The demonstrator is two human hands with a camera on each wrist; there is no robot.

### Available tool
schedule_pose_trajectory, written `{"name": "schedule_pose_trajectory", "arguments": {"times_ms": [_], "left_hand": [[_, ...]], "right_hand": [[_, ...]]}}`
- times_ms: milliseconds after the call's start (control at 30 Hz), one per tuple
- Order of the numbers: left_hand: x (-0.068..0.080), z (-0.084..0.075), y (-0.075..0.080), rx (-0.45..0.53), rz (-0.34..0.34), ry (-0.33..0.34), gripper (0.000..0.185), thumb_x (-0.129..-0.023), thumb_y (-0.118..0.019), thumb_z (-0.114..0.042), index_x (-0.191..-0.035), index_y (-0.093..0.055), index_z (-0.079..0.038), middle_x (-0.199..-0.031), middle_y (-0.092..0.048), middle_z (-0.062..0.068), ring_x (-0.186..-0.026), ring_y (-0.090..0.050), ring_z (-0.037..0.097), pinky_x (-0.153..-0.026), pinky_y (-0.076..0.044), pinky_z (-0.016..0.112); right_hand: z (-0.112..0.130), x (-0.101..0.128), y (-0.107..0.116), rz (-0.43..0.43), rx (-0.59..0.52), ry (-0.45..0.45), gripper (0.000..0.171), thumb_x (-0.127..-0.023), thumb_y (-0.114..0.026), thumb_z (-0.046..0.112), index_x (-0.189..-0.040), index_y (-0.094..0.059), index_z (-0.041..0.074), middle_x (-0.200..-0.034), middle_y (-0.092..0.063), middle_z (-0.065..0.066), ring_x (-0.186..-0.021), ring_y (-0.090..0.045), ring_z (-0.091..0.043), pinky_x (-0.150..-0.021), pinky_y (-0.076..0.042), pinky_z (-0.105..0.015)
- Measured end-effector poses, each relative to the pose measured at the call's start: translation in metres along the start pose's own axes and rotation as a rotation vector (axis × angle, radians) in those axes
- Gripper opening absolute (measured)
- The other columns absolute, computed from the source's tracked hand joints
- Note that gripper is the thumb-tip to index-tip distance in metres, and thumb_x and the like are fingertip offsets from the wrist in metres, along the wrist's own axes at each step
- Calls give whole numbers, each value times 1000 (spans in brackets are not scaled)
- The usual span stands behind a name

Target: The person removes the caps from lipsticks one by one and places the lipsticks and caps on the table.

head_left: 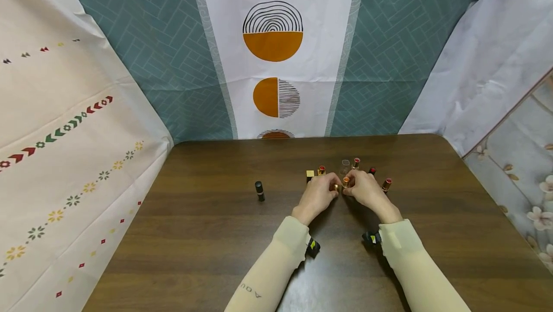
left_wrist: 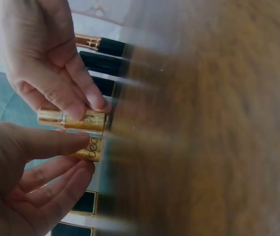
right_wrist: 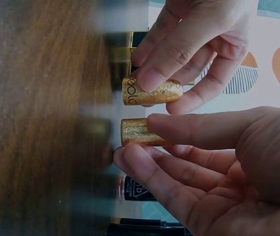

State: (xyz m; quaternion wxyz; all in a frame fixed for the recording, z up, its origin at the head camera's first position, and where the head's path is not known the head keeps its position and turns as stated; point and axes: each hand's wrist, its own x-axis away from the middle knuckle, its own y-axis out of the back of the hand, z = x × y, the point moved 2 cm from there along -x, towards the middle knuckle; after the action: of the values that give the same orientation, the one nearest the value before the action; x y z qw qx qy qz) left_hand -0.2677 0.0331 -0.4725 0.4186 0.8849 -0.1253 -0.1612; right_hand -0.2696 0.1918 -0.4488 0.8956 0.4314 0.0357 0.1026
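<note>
My two hands meet at the middle of the brown table (head_left: 207, 240). My left hand (head_left: 331, 191) pinches a gold glitter cap with black lettering (right_wrist: 152, 92), also visible in the left wrist view (left_wrist: 91, 149), between thumb and fingers. My right hand (head_left: 349, 187) pinches a gold glitter lipstick tube (right_wrist: 137, 132) that stands on the table, the same tube (left_wrist: 76, 119) showing its smooth gold collar. Cap and tube lie side by side, a small gap apart.
A black lipstick (head_left: 259, 190) stands alone to the left. Behind the hands stand several lipsticks: an uncapped red one (head_left: 321, 170), another (head_left: 355, 162), one at the right (head_left: 386, 185), plus a gold box (head_left: 309, 174) and a clear cap (head_left: 345, 163). Patterned cloths hang around.
</note>
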Motion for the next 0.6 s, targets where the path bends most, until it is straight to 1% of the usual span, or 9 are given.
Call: {"name": "schedule_pose_trajectory", "arguments": {"times_ms": [233,333,467,600], "left_hand": [[-3,0,2,-4,21,14,20,-91,-81,-7,-108,-75,-17,-99,-74,-4,-84,-62,8,-75,-51,24],[-2,-1,3,-1,20,16,19,-92,-81,-7,-107,-74,-16,-98,-74,-4,-82,-61,8,-74,-50,24],[1,-2,3,-13,16,22,18,-92,-80,-6,-106,-74,-16,-98,-74,-2,-82,-62,10,-74,-51,25],[2,-3,2,-31,15,12,19,-93,-79,-6,-107,-73,-15,-100,-74,-1,-85,-66,12,-74,-52,25]], "right_hand": [[-1,0,1,7,14,-11,18,-90,-78,0,-104,-67,-3,-89,-69,-13,-76,-64,-25,-67,-53,-40],[-3,0,0,5,11,-19,17,-90,-77,0,-103,-67,-2,-88,-68,-12,-75,-62,-24,-66,-52,-39],[-3,0,-3,18,-2,-22,17,-90,-77,-1,-103,-66,-2,-89,-68,-12,-74,-62,-23,-66,-52,-39],[-3,0,-5,22,16,-26,19,-89,-77,-1,-105,-67,-2,-92,-69,-12,-76,-62,-24,-67,-52,-40]]}}
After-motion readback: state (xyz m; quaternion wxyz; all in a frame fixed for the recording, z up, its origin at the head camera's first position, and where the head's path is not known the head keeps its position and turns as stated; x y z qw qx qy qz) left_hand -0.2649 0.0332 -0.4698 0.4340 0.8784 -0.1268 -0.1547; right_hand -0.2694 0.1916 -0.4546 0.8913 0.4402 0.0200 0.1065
